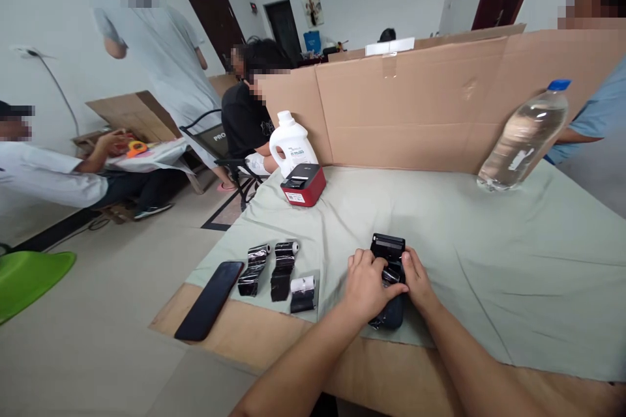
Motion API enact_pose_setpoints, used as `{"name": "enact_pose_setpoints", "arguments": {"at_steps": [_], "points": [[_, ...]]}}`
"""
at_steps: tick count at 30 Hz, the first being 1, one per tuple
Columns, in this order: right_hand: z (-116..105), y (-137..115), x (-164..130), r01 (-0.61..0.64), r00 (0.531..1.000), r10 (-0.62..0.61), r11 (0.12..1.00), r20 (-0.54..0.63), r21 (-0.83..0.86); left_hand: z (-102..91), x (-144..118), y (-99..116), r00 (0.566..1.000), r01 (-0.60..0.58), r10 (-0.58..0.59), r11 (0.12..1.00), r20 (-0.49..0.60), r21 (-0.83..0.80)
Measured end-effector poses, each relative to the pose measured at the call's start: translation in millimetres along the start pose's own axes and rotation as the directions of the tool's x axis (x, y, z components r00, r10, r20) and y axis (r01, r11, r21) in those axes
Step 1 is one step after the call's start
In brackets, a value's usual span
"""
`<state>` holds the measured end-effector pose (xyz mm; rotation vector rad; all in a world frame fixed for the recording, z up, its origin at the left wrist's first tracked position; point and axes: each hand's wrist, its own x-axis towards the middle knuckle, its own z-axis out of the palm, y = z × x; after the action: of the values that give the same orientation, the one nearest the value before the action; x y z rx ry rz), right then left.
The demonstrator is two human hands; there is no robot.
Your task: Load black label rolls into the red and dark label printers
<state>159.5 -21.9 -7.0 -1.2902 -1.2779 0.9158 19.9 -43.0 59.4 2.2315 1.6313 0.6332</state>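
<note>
A black portable printer [392, 316] lies on the green cloth with its lid [388, 245] raised at the far end. My left hand [364, 283] is closed over its left side, thumb and fingers around a shiny black film roll [390, 275] in the opening. Along the right edge, my right hand [417, 277] grips the printer's body. My fingers partly hide the roll, so how it sits inside is unclear. To the left lie two partly unrolled black film rolls [254, 268] [282, 270] and a shorter black-and-white roll [302, 293].
A dark phone [209, 301] rests at the table's left edge. Behind are a red-and-black box-shaped device [304, 185], a white jug [292, 143] and a tilted water bottle [525, 137] against a cardboard screen [405, 104]. Several people are around the room.
</note>
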Motion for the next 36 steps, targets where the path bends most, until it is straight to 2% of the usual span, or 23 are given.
{"name": "enact_pose_setpoints", "arguments": {"at_steps": [3,6,11,14,19,21,25,28,32,36], "points": [[0.7,-0.5,0.1,0.002,1.000,-0.002,1.000,0.004,-0.004,5.6,-0.5,-3.8,0.999,0.013,-0.012,1.000,-0.030,0.021],[2.4,0.1,0.5,0.005,1.000,-0.005,1.000,-0.007,-0.007,1.7,-3.0,-6.7,0.999,0.007,-0.008,1.000,-0.039,-0.008],[4.3,6.3,1.3,0.008,1.000,-0.009,1.000,-0.026,-0.029,-11.7,-0.8,-17.3,1.000,0.000,-0.002,0.980,-0.009,-0.199],[4.3,7.5,1.3,0.011,0.999,-0.012,1.000,-0.034,-0.029,-12.4,0.5,-29.0,0.999,0.044,-0.043,0.919,0.012,-0.392],[3.6,4.5,1.0,0.007,1.000,-0.008,0.999,-0.025,-0.034,-4.4,0.9,-39.0,0.986,0.143,-0.164,0.729,0.033,-0.670],[3.6,4.2,1.0,0.007,1.000,-0.008,0.999,-0.026,-0.038,-2.6,1.1,-38.2,0.985,0.152,-0.165,0.731,0.045,-0.665],[3.8,5.6,1.0,0.003,0.999,-0.004,0.999,-0.035,-0.042,-3.5,2.3,-35.7,0.998,0.043,-0.062,0.894,-0.028,-0.445],[3.7,6.8,0.9,-0.003,1.000,0.001,0.999,-0.030,-0.044,-3.3,2.6,-35.5,1.000,0.013,-0.017,0.948,-0.010,-0.318],[3.6,7.9,1.3,0.004,0.999,-0.005,0.999,-0.032,-0.042,2.0,2.5,-37.1,0.999,-0.024,0.011,0.936,-0.038,-0.350],[4.1,6.8,2.0,0.014,0.999,-0.016,0.999,-0.036,-0.045,11.6,5.0,-43.1,0.993,0.020,-0.075,0.867,-0.092,-0.497]]}}
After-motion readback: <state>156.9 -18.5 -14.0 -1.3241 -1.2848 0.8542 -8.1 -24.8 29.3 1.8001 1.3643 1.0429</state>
